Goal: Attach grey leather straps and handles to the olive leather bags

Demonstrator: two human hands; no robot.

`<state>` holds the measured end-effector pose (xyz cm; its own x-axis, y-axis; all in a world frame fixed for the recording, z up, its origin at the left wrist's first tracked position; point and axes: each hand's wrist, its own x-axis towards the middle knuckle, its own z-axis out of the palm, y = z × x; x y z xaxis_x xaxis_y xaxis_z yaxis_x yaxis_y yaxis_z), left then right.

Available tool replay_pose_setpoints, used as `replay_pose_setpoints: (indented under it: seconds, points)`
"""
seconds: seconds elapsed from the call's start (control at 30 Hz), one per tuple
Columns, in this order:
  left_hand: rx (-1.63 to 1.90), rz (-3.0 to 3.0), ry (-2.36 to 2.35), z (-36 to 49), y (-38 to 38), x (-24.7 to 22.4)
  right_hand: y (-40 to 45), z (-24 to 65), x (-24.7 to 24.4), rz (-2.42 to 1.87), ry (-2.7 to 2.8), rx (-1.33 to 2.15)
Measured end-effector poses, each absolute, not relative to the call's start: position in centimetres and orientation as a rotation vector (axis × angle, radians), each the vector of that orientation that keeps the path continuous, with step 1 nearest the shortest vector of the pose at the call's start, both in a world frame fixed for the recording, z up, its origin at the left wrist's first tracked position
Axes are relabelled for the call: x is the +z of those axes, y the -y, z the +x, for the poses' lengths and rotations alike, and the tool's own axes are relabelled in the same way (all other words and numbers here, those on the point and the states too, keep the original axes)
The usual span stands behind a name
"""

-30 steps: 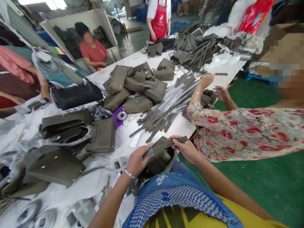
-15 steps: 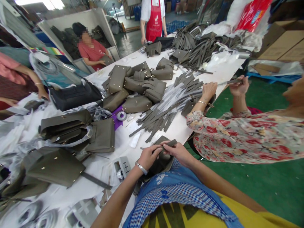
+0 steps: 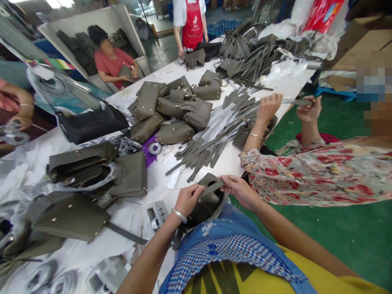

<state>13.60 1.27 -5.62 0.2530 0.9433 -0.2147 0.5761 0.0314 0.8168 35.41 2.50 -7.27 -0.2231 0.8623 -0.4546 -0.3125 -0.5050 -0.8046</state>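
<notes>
Between my hands stretches a short olive-grey strap [image 3: 212, 187]. My left hand [image 3: 187, 199] pinches one end of it, and my right hand [image 3: 237, 188] grips the other end between thumb and fingers. Under the strap, against my apron, an olive-grey handbag [image 3: 206, 206] rests at the table's edge, partly hidden by my left hand and wrist. A loose heap of similar straps [image 3: 214, 143], some wrapped in white film, lies on the table just beyond.
Finished-looking olive handbags [image 3: 174, 132] are piled mid-table, with more bags [image 3: 73, 216] at left. A tape roll [image 3: 155, 148] lies on purple material. Close on my right, a co-worker in a floral sleeve [image 3: 321, 173] holds a strap. Other people stand or sit across the table.
My hands have moved apart, and the strap now shows stretched between them over the bag. The view has shifted slightly.
</notes>
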Motion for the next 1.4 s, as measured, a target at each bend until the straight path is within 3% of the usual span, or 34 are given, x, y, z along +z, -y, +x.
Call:
replay_pose_setpoints:
  seconds: [0.8, 1.03, 1.17, 1.4]
  points:
    - [0.51, 1.693, -1.405, 13.2, -0.2, -6.4, -2.0, 35.1, -9.3, -1.294, 0.914, 1.699]
    - [0.504, 1.623, -1.449, 12.4, -0.3, -7.0, -2.9, 38.4, -10.7, -1.389, 1.779, 1.149]
    - [0.499, 1.572, -1.46, 12.1, -0.3, -7.5, -2.9, 39.0, -11.5, -1.186, 2.106, 1.25]
    - [0.562, 1.345, -1.472, 11.5, -0.4, -7.5, -4.3, 38.9, -11.6, -1.09, 2.152, 1.194]
